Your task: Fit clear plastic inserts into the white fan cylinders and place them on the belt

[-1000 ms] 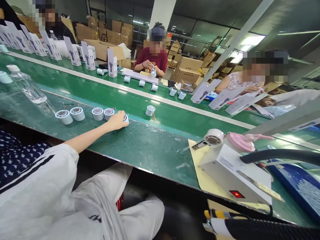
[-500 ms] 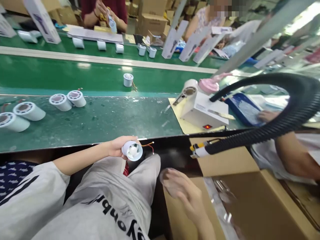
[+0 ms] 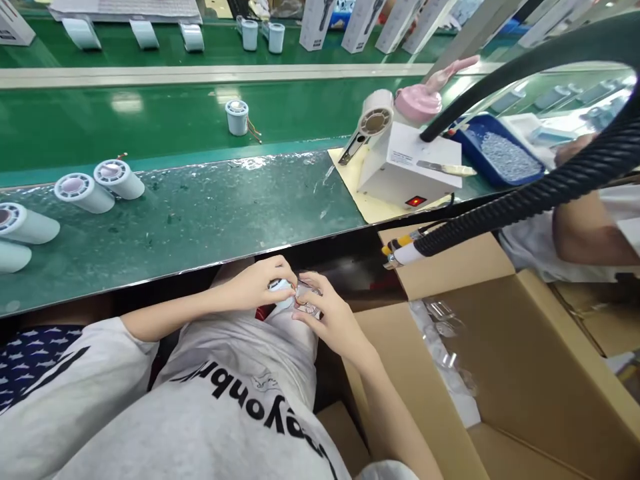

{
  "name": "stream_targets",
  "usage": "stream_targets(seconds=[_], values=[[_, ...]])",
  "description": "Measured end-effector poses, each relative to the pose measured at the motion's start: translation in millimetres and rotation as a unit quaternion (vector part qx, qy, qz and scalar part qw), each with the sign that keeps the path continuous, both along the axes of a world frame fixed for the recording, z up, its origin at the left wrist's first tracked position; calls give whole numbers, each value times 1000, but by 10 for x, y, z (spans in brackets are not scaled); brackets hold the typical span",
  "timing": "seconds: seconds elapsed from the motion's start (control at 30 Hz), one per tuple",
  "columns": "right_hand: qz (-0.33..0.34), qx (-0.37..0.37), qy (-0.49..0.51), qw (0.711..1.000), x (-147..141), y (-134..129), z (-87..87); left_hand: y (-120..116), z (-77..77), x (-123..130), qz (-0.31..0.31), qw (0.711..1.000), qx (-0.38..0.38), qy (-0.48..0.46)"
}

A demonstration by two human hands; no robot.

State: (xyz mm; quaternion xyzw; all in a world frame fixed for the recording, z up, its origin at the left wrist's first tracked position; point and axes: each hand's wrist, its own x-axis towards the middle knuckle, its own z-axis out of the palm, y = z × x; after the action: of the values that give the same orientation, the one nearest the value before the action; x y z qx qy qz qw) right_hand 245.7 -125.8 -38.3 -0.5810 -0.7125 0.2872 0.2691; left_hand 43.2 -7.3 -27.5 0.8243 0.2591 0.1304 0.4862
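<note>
Above my lap, just off the bench edge, my left hand (image 3: 267, 283) is wrapped round a pale fan unit (image 3: 281, 287), mostly covered by the fingers. My right hand (image 3: 330, 313) meets it from the right, its fingers curled round a clear plastic piece (image 3: 309, 300). The piece is against or very near the open end of the fan unit; exact contact is hidden by the fingers. Its thin wires are hardly visible between the hands.
White cylinders lie on the green bench (image 3: 200, 220) at left. One wired unit (image 3: 237, 118) stands on the belt. A white machine (image 3: 411, 163) with a black hose (image 3: 525, 193) is at right, above an open carton (image 3: 540, 347) holding clear parts. Another person's arm shows beyond.
My right hand has moved up and left with the clear piece to meet my left hand. The fan unit has turned and is now largely covered. The view has tilted downward.
</note>
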Motion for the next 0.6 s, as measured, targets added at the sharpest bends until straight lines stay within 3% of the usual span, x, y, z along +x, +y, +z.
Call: stream_targets(seconds=[0.13, 0.27, 0.5, 0.57, 0.6], values=[[-75, -9, 159, 984, -7, -40, 36, 19, -200, -25, 28, 995, -48, -85], [-154, -44, 252, 954, -22, -69, 64, 45, -302, -64, -24, 994, -62, -84], [-245, -126, 420, 865, -6, -70, -12, 2, -144, -77, -76, 983, -149, -74], [-228, -116, 431, 865, 9, -83, -35, -30, -87, -69, -73, 980, -169, -69], [-202, -98, 419, 880, 15, -95, -41, -46, -67, -68, -63, 978, -184, -72]])
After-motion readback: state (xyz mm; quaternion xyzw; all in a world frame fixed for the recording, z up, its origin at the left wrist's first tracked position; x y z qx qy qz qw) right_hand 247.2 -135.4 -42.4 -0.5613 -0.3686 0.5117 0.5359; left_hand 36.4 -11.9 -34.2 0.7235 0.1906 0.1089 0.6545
